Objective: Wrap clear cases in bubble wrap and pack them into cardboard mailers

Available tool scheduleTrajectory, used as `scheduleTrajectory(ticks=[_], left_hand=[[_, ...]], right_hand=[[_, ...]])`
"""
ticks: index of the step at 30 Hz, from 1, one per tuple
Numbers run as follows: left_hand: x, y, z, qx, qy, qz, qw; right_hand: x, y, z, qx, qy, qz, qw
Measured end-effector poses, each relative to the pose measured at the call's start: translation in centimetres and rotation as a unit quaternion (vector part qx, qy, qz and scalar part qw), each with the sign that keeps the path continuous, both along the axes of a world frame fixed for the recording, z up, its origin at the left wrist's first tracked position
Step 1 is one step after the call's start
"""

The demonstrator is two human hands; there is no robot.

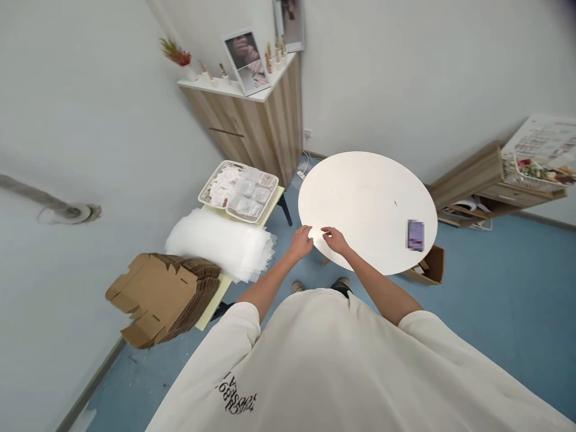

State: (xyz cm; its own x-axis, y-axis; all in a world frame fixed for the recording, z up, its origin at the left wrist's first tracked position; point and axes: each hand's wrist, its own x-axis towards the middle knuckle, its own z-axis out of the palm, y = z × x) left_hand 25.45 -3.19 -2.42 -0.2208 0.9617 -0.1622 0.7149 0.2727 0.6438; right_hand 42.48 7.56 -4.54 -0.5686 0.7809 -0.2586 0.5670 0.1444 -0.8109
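My left hand (300,242) and my right hand (335,240) hang side by side at the near edge of a round white table (362,201). The left fingertips are at the rim and the right fingertips lie just over the tabletop. Neither hand holds anything. A pixelated, purple-toned flat object (416,235), possibly a phone, lies near the table's right edge, out of reach of both hands' fingertips.
To the left, a yellow table (275,203) bears a tray of clear packets (252,172), white foam sheets (220,245) and flat cardboard box blanks (166,297). A cardboard box (432,265) sits on the blue floor by the round table. Wooden cabinets stand behind.
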Motion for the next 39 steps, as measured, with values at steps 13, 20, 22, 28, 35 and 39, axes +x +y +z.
scheduleTrajectory(ticks=[13,20,22,28,35,39], left_hand=[[-6.7,-3.6,-0.6,0.042,0.010,0.167,0.985],[-8.8,-4.0,0.5,0.045,0.031,0.219,0.974],[-9.7,-3.9,0.6,0.045,0.034,0.222,0.973],[-13.4,-3.6,1.1,0.073,0.044,0.230,0.970],[-20.5,-4.0,2.2,0.086,0.071,0.270,0.956],[-24.0,-4.5,1.7,0.073,0.069,0.280,0.955]], right_hand=[[-10.9,1.6,1.3,0.038,0.024,0.151,0.988],[-13.8,2.6,1.2,0.033,0.022,0.200,0.979],[-14.7,2.6,1.2,0.034,0.022,0.206,0.978],[-19.1,1.9,1.7,0.057,0.035,0.207,0.976],[-26.5,-0.2,2.5,0.149,0.033,0.235,0.960],[-30.3,-2.3,2.3,0.211,-0.006,0.225,0.951]])
